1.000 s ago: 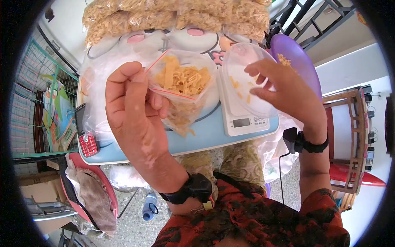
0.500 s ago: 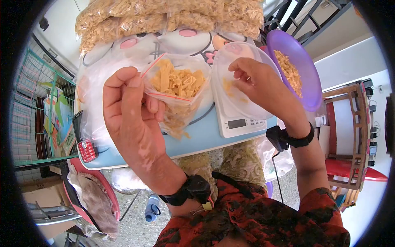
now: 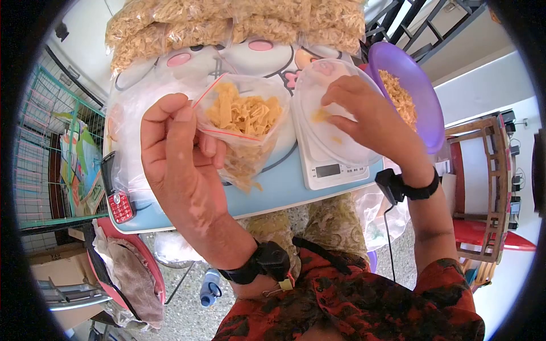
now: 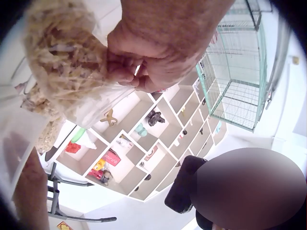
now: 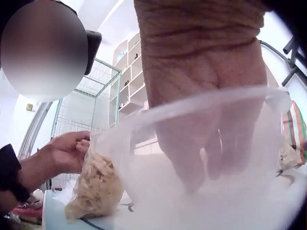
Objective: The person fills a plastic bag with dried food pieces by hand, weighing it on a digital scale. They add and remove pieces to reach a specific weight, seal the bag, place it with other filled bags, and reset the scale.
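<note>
My left hand (image 3: 185, 165) pinches the rim of a clear zip bag (image 3: 267, 152) with red seal lines. The bag gapes at the top and is filled with pale yellow dried strips (image 3: 244, 113). My right hand (image 3: 384, 122) reaches down into a translucent plastic bowl (image 3: 307, 85), thumb and fingers apart, near a few strips (image 3: 320, 116) at its bottom. Through the bowl's wall, the right wrist view shows the fingers pointing downward inside. Under the bowl sits a white kitchen scale (image 3: 310, 181).
Filled bags of strips (image 3: 199, 17) lie stacked along the table's far side. A purple basin (image 3: 429, 108) with more strips stands to the right. Thin clear plastic bags (image 3: 133, 148) and a red keypad phone (image 3: 120, 207) lie on the left of the table (image 3: 267, 199).
My right hand has dipped lower into the bowl; its fingers drew together, then parted again. The left hand keeps its hold on the bag. The head view has shifted slightly.
</note>
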A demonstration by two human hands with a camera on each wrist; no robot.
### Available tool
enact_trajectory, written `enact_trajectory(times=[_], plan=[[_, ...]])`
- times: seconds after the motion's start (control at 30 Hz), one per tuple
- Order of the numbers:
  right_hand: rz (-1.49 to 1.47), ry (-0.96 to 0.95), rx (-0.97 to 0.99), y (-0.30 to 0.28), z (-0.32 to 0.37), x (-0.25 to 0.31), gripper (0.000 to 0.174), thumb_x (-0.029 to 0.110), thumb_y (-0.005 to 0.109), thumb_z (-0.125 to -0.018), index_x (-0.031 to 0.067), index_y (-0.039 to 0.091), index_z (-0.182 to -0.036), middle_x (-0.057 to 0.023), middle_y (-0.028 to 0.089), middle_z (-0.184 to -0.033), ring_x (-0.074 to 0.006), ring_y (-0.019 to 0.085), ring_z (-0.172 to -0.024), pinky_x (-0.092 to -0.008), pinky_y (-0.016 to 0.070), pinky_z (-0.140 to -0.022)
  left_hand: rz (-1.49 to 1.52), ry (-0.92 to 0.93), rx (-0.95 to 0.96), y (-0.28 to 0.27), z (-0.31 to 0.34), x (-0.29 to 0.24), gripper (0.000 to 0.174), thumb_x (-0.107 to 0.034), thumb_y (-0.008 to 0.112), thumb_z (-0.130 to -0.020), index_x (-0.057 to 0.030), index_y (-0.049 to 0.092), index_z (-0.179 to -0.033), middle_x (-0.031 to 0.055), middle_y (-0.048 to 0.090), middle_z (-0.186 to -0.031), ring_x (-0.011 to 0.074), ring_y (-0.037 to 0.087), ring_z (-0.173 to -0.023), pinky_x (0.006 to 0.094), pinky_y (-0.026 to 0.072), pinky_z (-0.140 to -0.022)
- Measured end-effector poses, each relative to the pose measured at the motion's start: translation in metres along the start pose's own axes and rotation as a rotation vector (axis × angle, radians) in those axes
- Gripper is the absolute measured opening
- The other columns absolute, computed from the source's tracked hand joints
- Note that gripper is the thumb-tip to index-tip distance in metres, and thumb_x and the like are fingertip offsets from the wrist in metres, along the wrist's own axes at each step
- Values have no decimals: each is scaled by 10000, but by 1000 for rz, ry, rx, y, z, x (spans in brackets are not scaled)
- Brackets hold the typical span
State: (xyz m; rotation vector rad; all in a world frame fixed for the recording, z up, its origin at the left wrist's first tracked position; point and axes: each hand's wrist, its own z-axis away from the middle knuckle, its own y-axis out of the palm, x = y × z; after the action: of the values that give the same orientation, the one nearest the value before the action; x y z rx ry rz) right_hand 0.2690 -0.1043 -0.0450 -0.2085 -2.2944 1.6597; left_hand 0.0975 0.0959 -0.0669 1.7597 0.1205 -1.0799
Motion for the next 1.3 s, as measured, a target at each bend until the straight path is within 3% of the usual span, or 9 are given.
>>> enact_trajectory(times=[0.2, 0.3, 0.4, 0.6, 0.7, 0.8, 1.0, 1.1, 1.3], plan=[[-155, 108, 397, -36, 10, 12, 74, 75, 669, -827, 10, 642, -853, -106, 627, -844, -307, 605, -864, -385, 484, -793, 11, -6, 6, -2, -2, 1, 131, -66, 617, -919, -23, 597, -1041, 8, 561, -742, 66, 464, -562, 217, 350, -454], [-173, 107, 450, -28, 8, 12, 88, 89, 642, -855, 2, 648, -865, -131, 632, -851, -317, 610, -845, -392, 487, -772, 11, -8, 2, 0, -1, 1, 134, -72, 622, -919, -24, 597, -1042, 9, 561, -739, 66, 464, -560, 217, 351, -453], [-145, 60, 244, -18, 6, 3, 100, 83, 610, -872, -6, 639, -907, -149, 640, -891, -332, 617, -856, -398, 487, -770, 5, -1, 2, -1, 0, -1, 137, -77, 628, -918, -26, 597, -1042, 9, 560, -735, 67, 462, -556, 216, 351, -453], [93, 316, 140, -17, 9, -2, 159, 67, 539, -902, -13, 613, -1018, -166, 650, -963, -358, 621, -886, -404, 496, -775, -11, -7, -15, -2, -2, -2, 131, -84, 637, -914, -28, 602, -1027, 7, 559, -733, 68, 461, -551, 220, 352, -455], [68, 353, 128, -6, 11, -7, 167, 67, 517, -915, -24, 606, -1024, -178, 647, -973, -325, 635, -894, -379, 502, -781, -10, -27, -14, 1, -2, 0, 127, -85, 634, -915, -28, 603, -1023, 5, 557, -735, 69, 462, -557, 221, 351, -457], [-63, 422, 129, -6, -1, 3, 175, 58, 502, -933, -16, 607, -1052, -151, 659, -944, -255, 660, -882, -348, 512, -769, -15, -18, -4, -1, -2, 2, 125, -83, 629, -917, -27, 602, -1025, 4, 557, -738, 69, 464, -563, 221, 349, -459], [-562, 458, -100, 3, -7, -2, 199, 91, 535, -950, 11, 618, -1112, -78, 648, -935, -148, 635, -836, -299, 518, -704, -11, 3, -4, -4, -2, 0, 125, -79, 626, -917, -25, 602, -1027, 6, 560, -743, 69, 464, -561, 222, 349, -455], [-231, 442, -3, -4, -4, 1, 210, 134, 590, -888, -7, 609, -1042, -193, 649, -923, -311, 648, -763, -372, 519, -707, -3, -9, -9, -3, -2, 0, 125, -77, 625, -917, -24, 602, -1028, 6, 562, -745, 70, 465, -558, 222, 349, -452], [-225, 319, 122, 1, -8, 11, 227, 158, 650, -845, 29, 614, -1029, -177, 627, -917, -335, 631, -818, -399, 509, -741, 3, -12, -10, -4, -2, 0, 125, -76, 626, -918, -24, 603, -1029, 6, 561, -742, 70, 465, -553, 221, 350, -453]])
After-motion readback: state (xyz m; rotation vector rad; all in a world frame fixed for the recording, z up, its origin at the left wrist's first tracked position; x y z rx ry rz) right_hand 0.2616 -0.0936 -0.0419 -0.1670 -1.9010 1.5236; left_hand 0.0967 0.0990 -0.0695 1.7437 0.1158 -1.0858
